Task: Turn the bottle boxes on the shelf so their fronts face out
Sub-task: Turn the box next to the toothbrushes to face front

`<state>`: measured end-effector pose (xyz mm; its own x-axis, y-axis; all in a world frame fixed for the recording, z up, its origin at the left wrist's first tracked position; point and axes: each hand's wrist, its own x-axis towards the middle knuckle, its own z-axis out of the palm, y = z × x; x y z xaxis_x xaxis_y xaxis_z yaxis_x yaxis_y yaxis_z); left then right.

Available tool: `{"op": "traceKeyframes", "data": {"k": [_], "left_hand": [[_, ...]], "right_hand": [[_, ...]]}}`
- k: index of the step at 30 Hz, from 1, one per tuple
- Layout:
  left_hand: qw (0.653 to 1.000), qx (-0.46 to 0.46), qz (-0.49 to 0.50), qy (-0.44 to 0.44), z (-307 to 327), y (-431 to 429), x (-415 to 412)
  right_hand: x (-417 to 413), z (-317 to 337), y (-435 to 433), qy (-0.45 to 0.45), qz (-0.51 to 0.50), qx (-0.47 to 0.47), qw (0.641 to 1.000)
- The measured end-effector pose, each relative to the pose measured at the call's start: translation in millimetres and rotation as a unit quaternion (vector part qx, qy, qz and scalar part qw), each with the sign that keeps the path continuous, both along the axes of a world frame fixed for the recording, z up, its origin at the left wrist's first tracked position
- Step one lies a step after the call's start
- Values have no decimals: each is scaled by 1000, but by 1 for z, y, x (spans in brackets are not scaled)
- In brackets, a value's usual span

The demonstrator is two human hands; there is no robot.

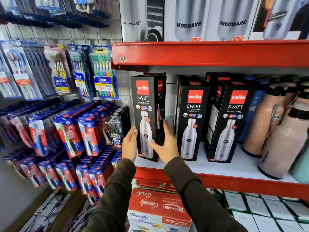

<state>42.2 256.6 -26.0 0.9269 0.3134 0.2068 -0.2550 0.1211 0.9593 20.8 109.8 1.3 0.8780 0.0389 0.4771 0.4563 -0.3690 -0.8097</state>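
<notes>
Three black Cello Swift bottle boxes stand on the white shelf (pixel 242 168), printed fronts facing out. The leftmost box (pixel 144 101) is at the shelf's left end and leans slightly, its base near the front edge. My left hand (pixel 129 144) lies flat against its lower left side. My right hand (pixel 167 146) has its thumb across the front and its fingers on the right side. The middle box (pixel 192 128) and the right box (pixel 232 131) stand untouched, with more black boxes behind them.
Pink bottles (pixel 270 124) crowd the shelf's right end. The red upper shelf (pixel 200 52) hangs just over the box tops and carries Modware boxes (pixel 189 22). Toothbrush packs (pixel 103 76) hang on the wall to the left. A red Smarty Combo box (pixel 155 205) sits below.
</notes>
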Motion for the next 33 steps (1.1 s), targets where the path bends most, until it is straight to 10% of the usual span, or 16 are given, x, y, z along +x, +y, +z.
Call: {"op": "traceKeyframes", "data": {"k": [33], "left_hand": [[998,63,21,0,-12,-17,-36]], "right_hand": [[-17,-40,0,22,-66,107,992]]}}
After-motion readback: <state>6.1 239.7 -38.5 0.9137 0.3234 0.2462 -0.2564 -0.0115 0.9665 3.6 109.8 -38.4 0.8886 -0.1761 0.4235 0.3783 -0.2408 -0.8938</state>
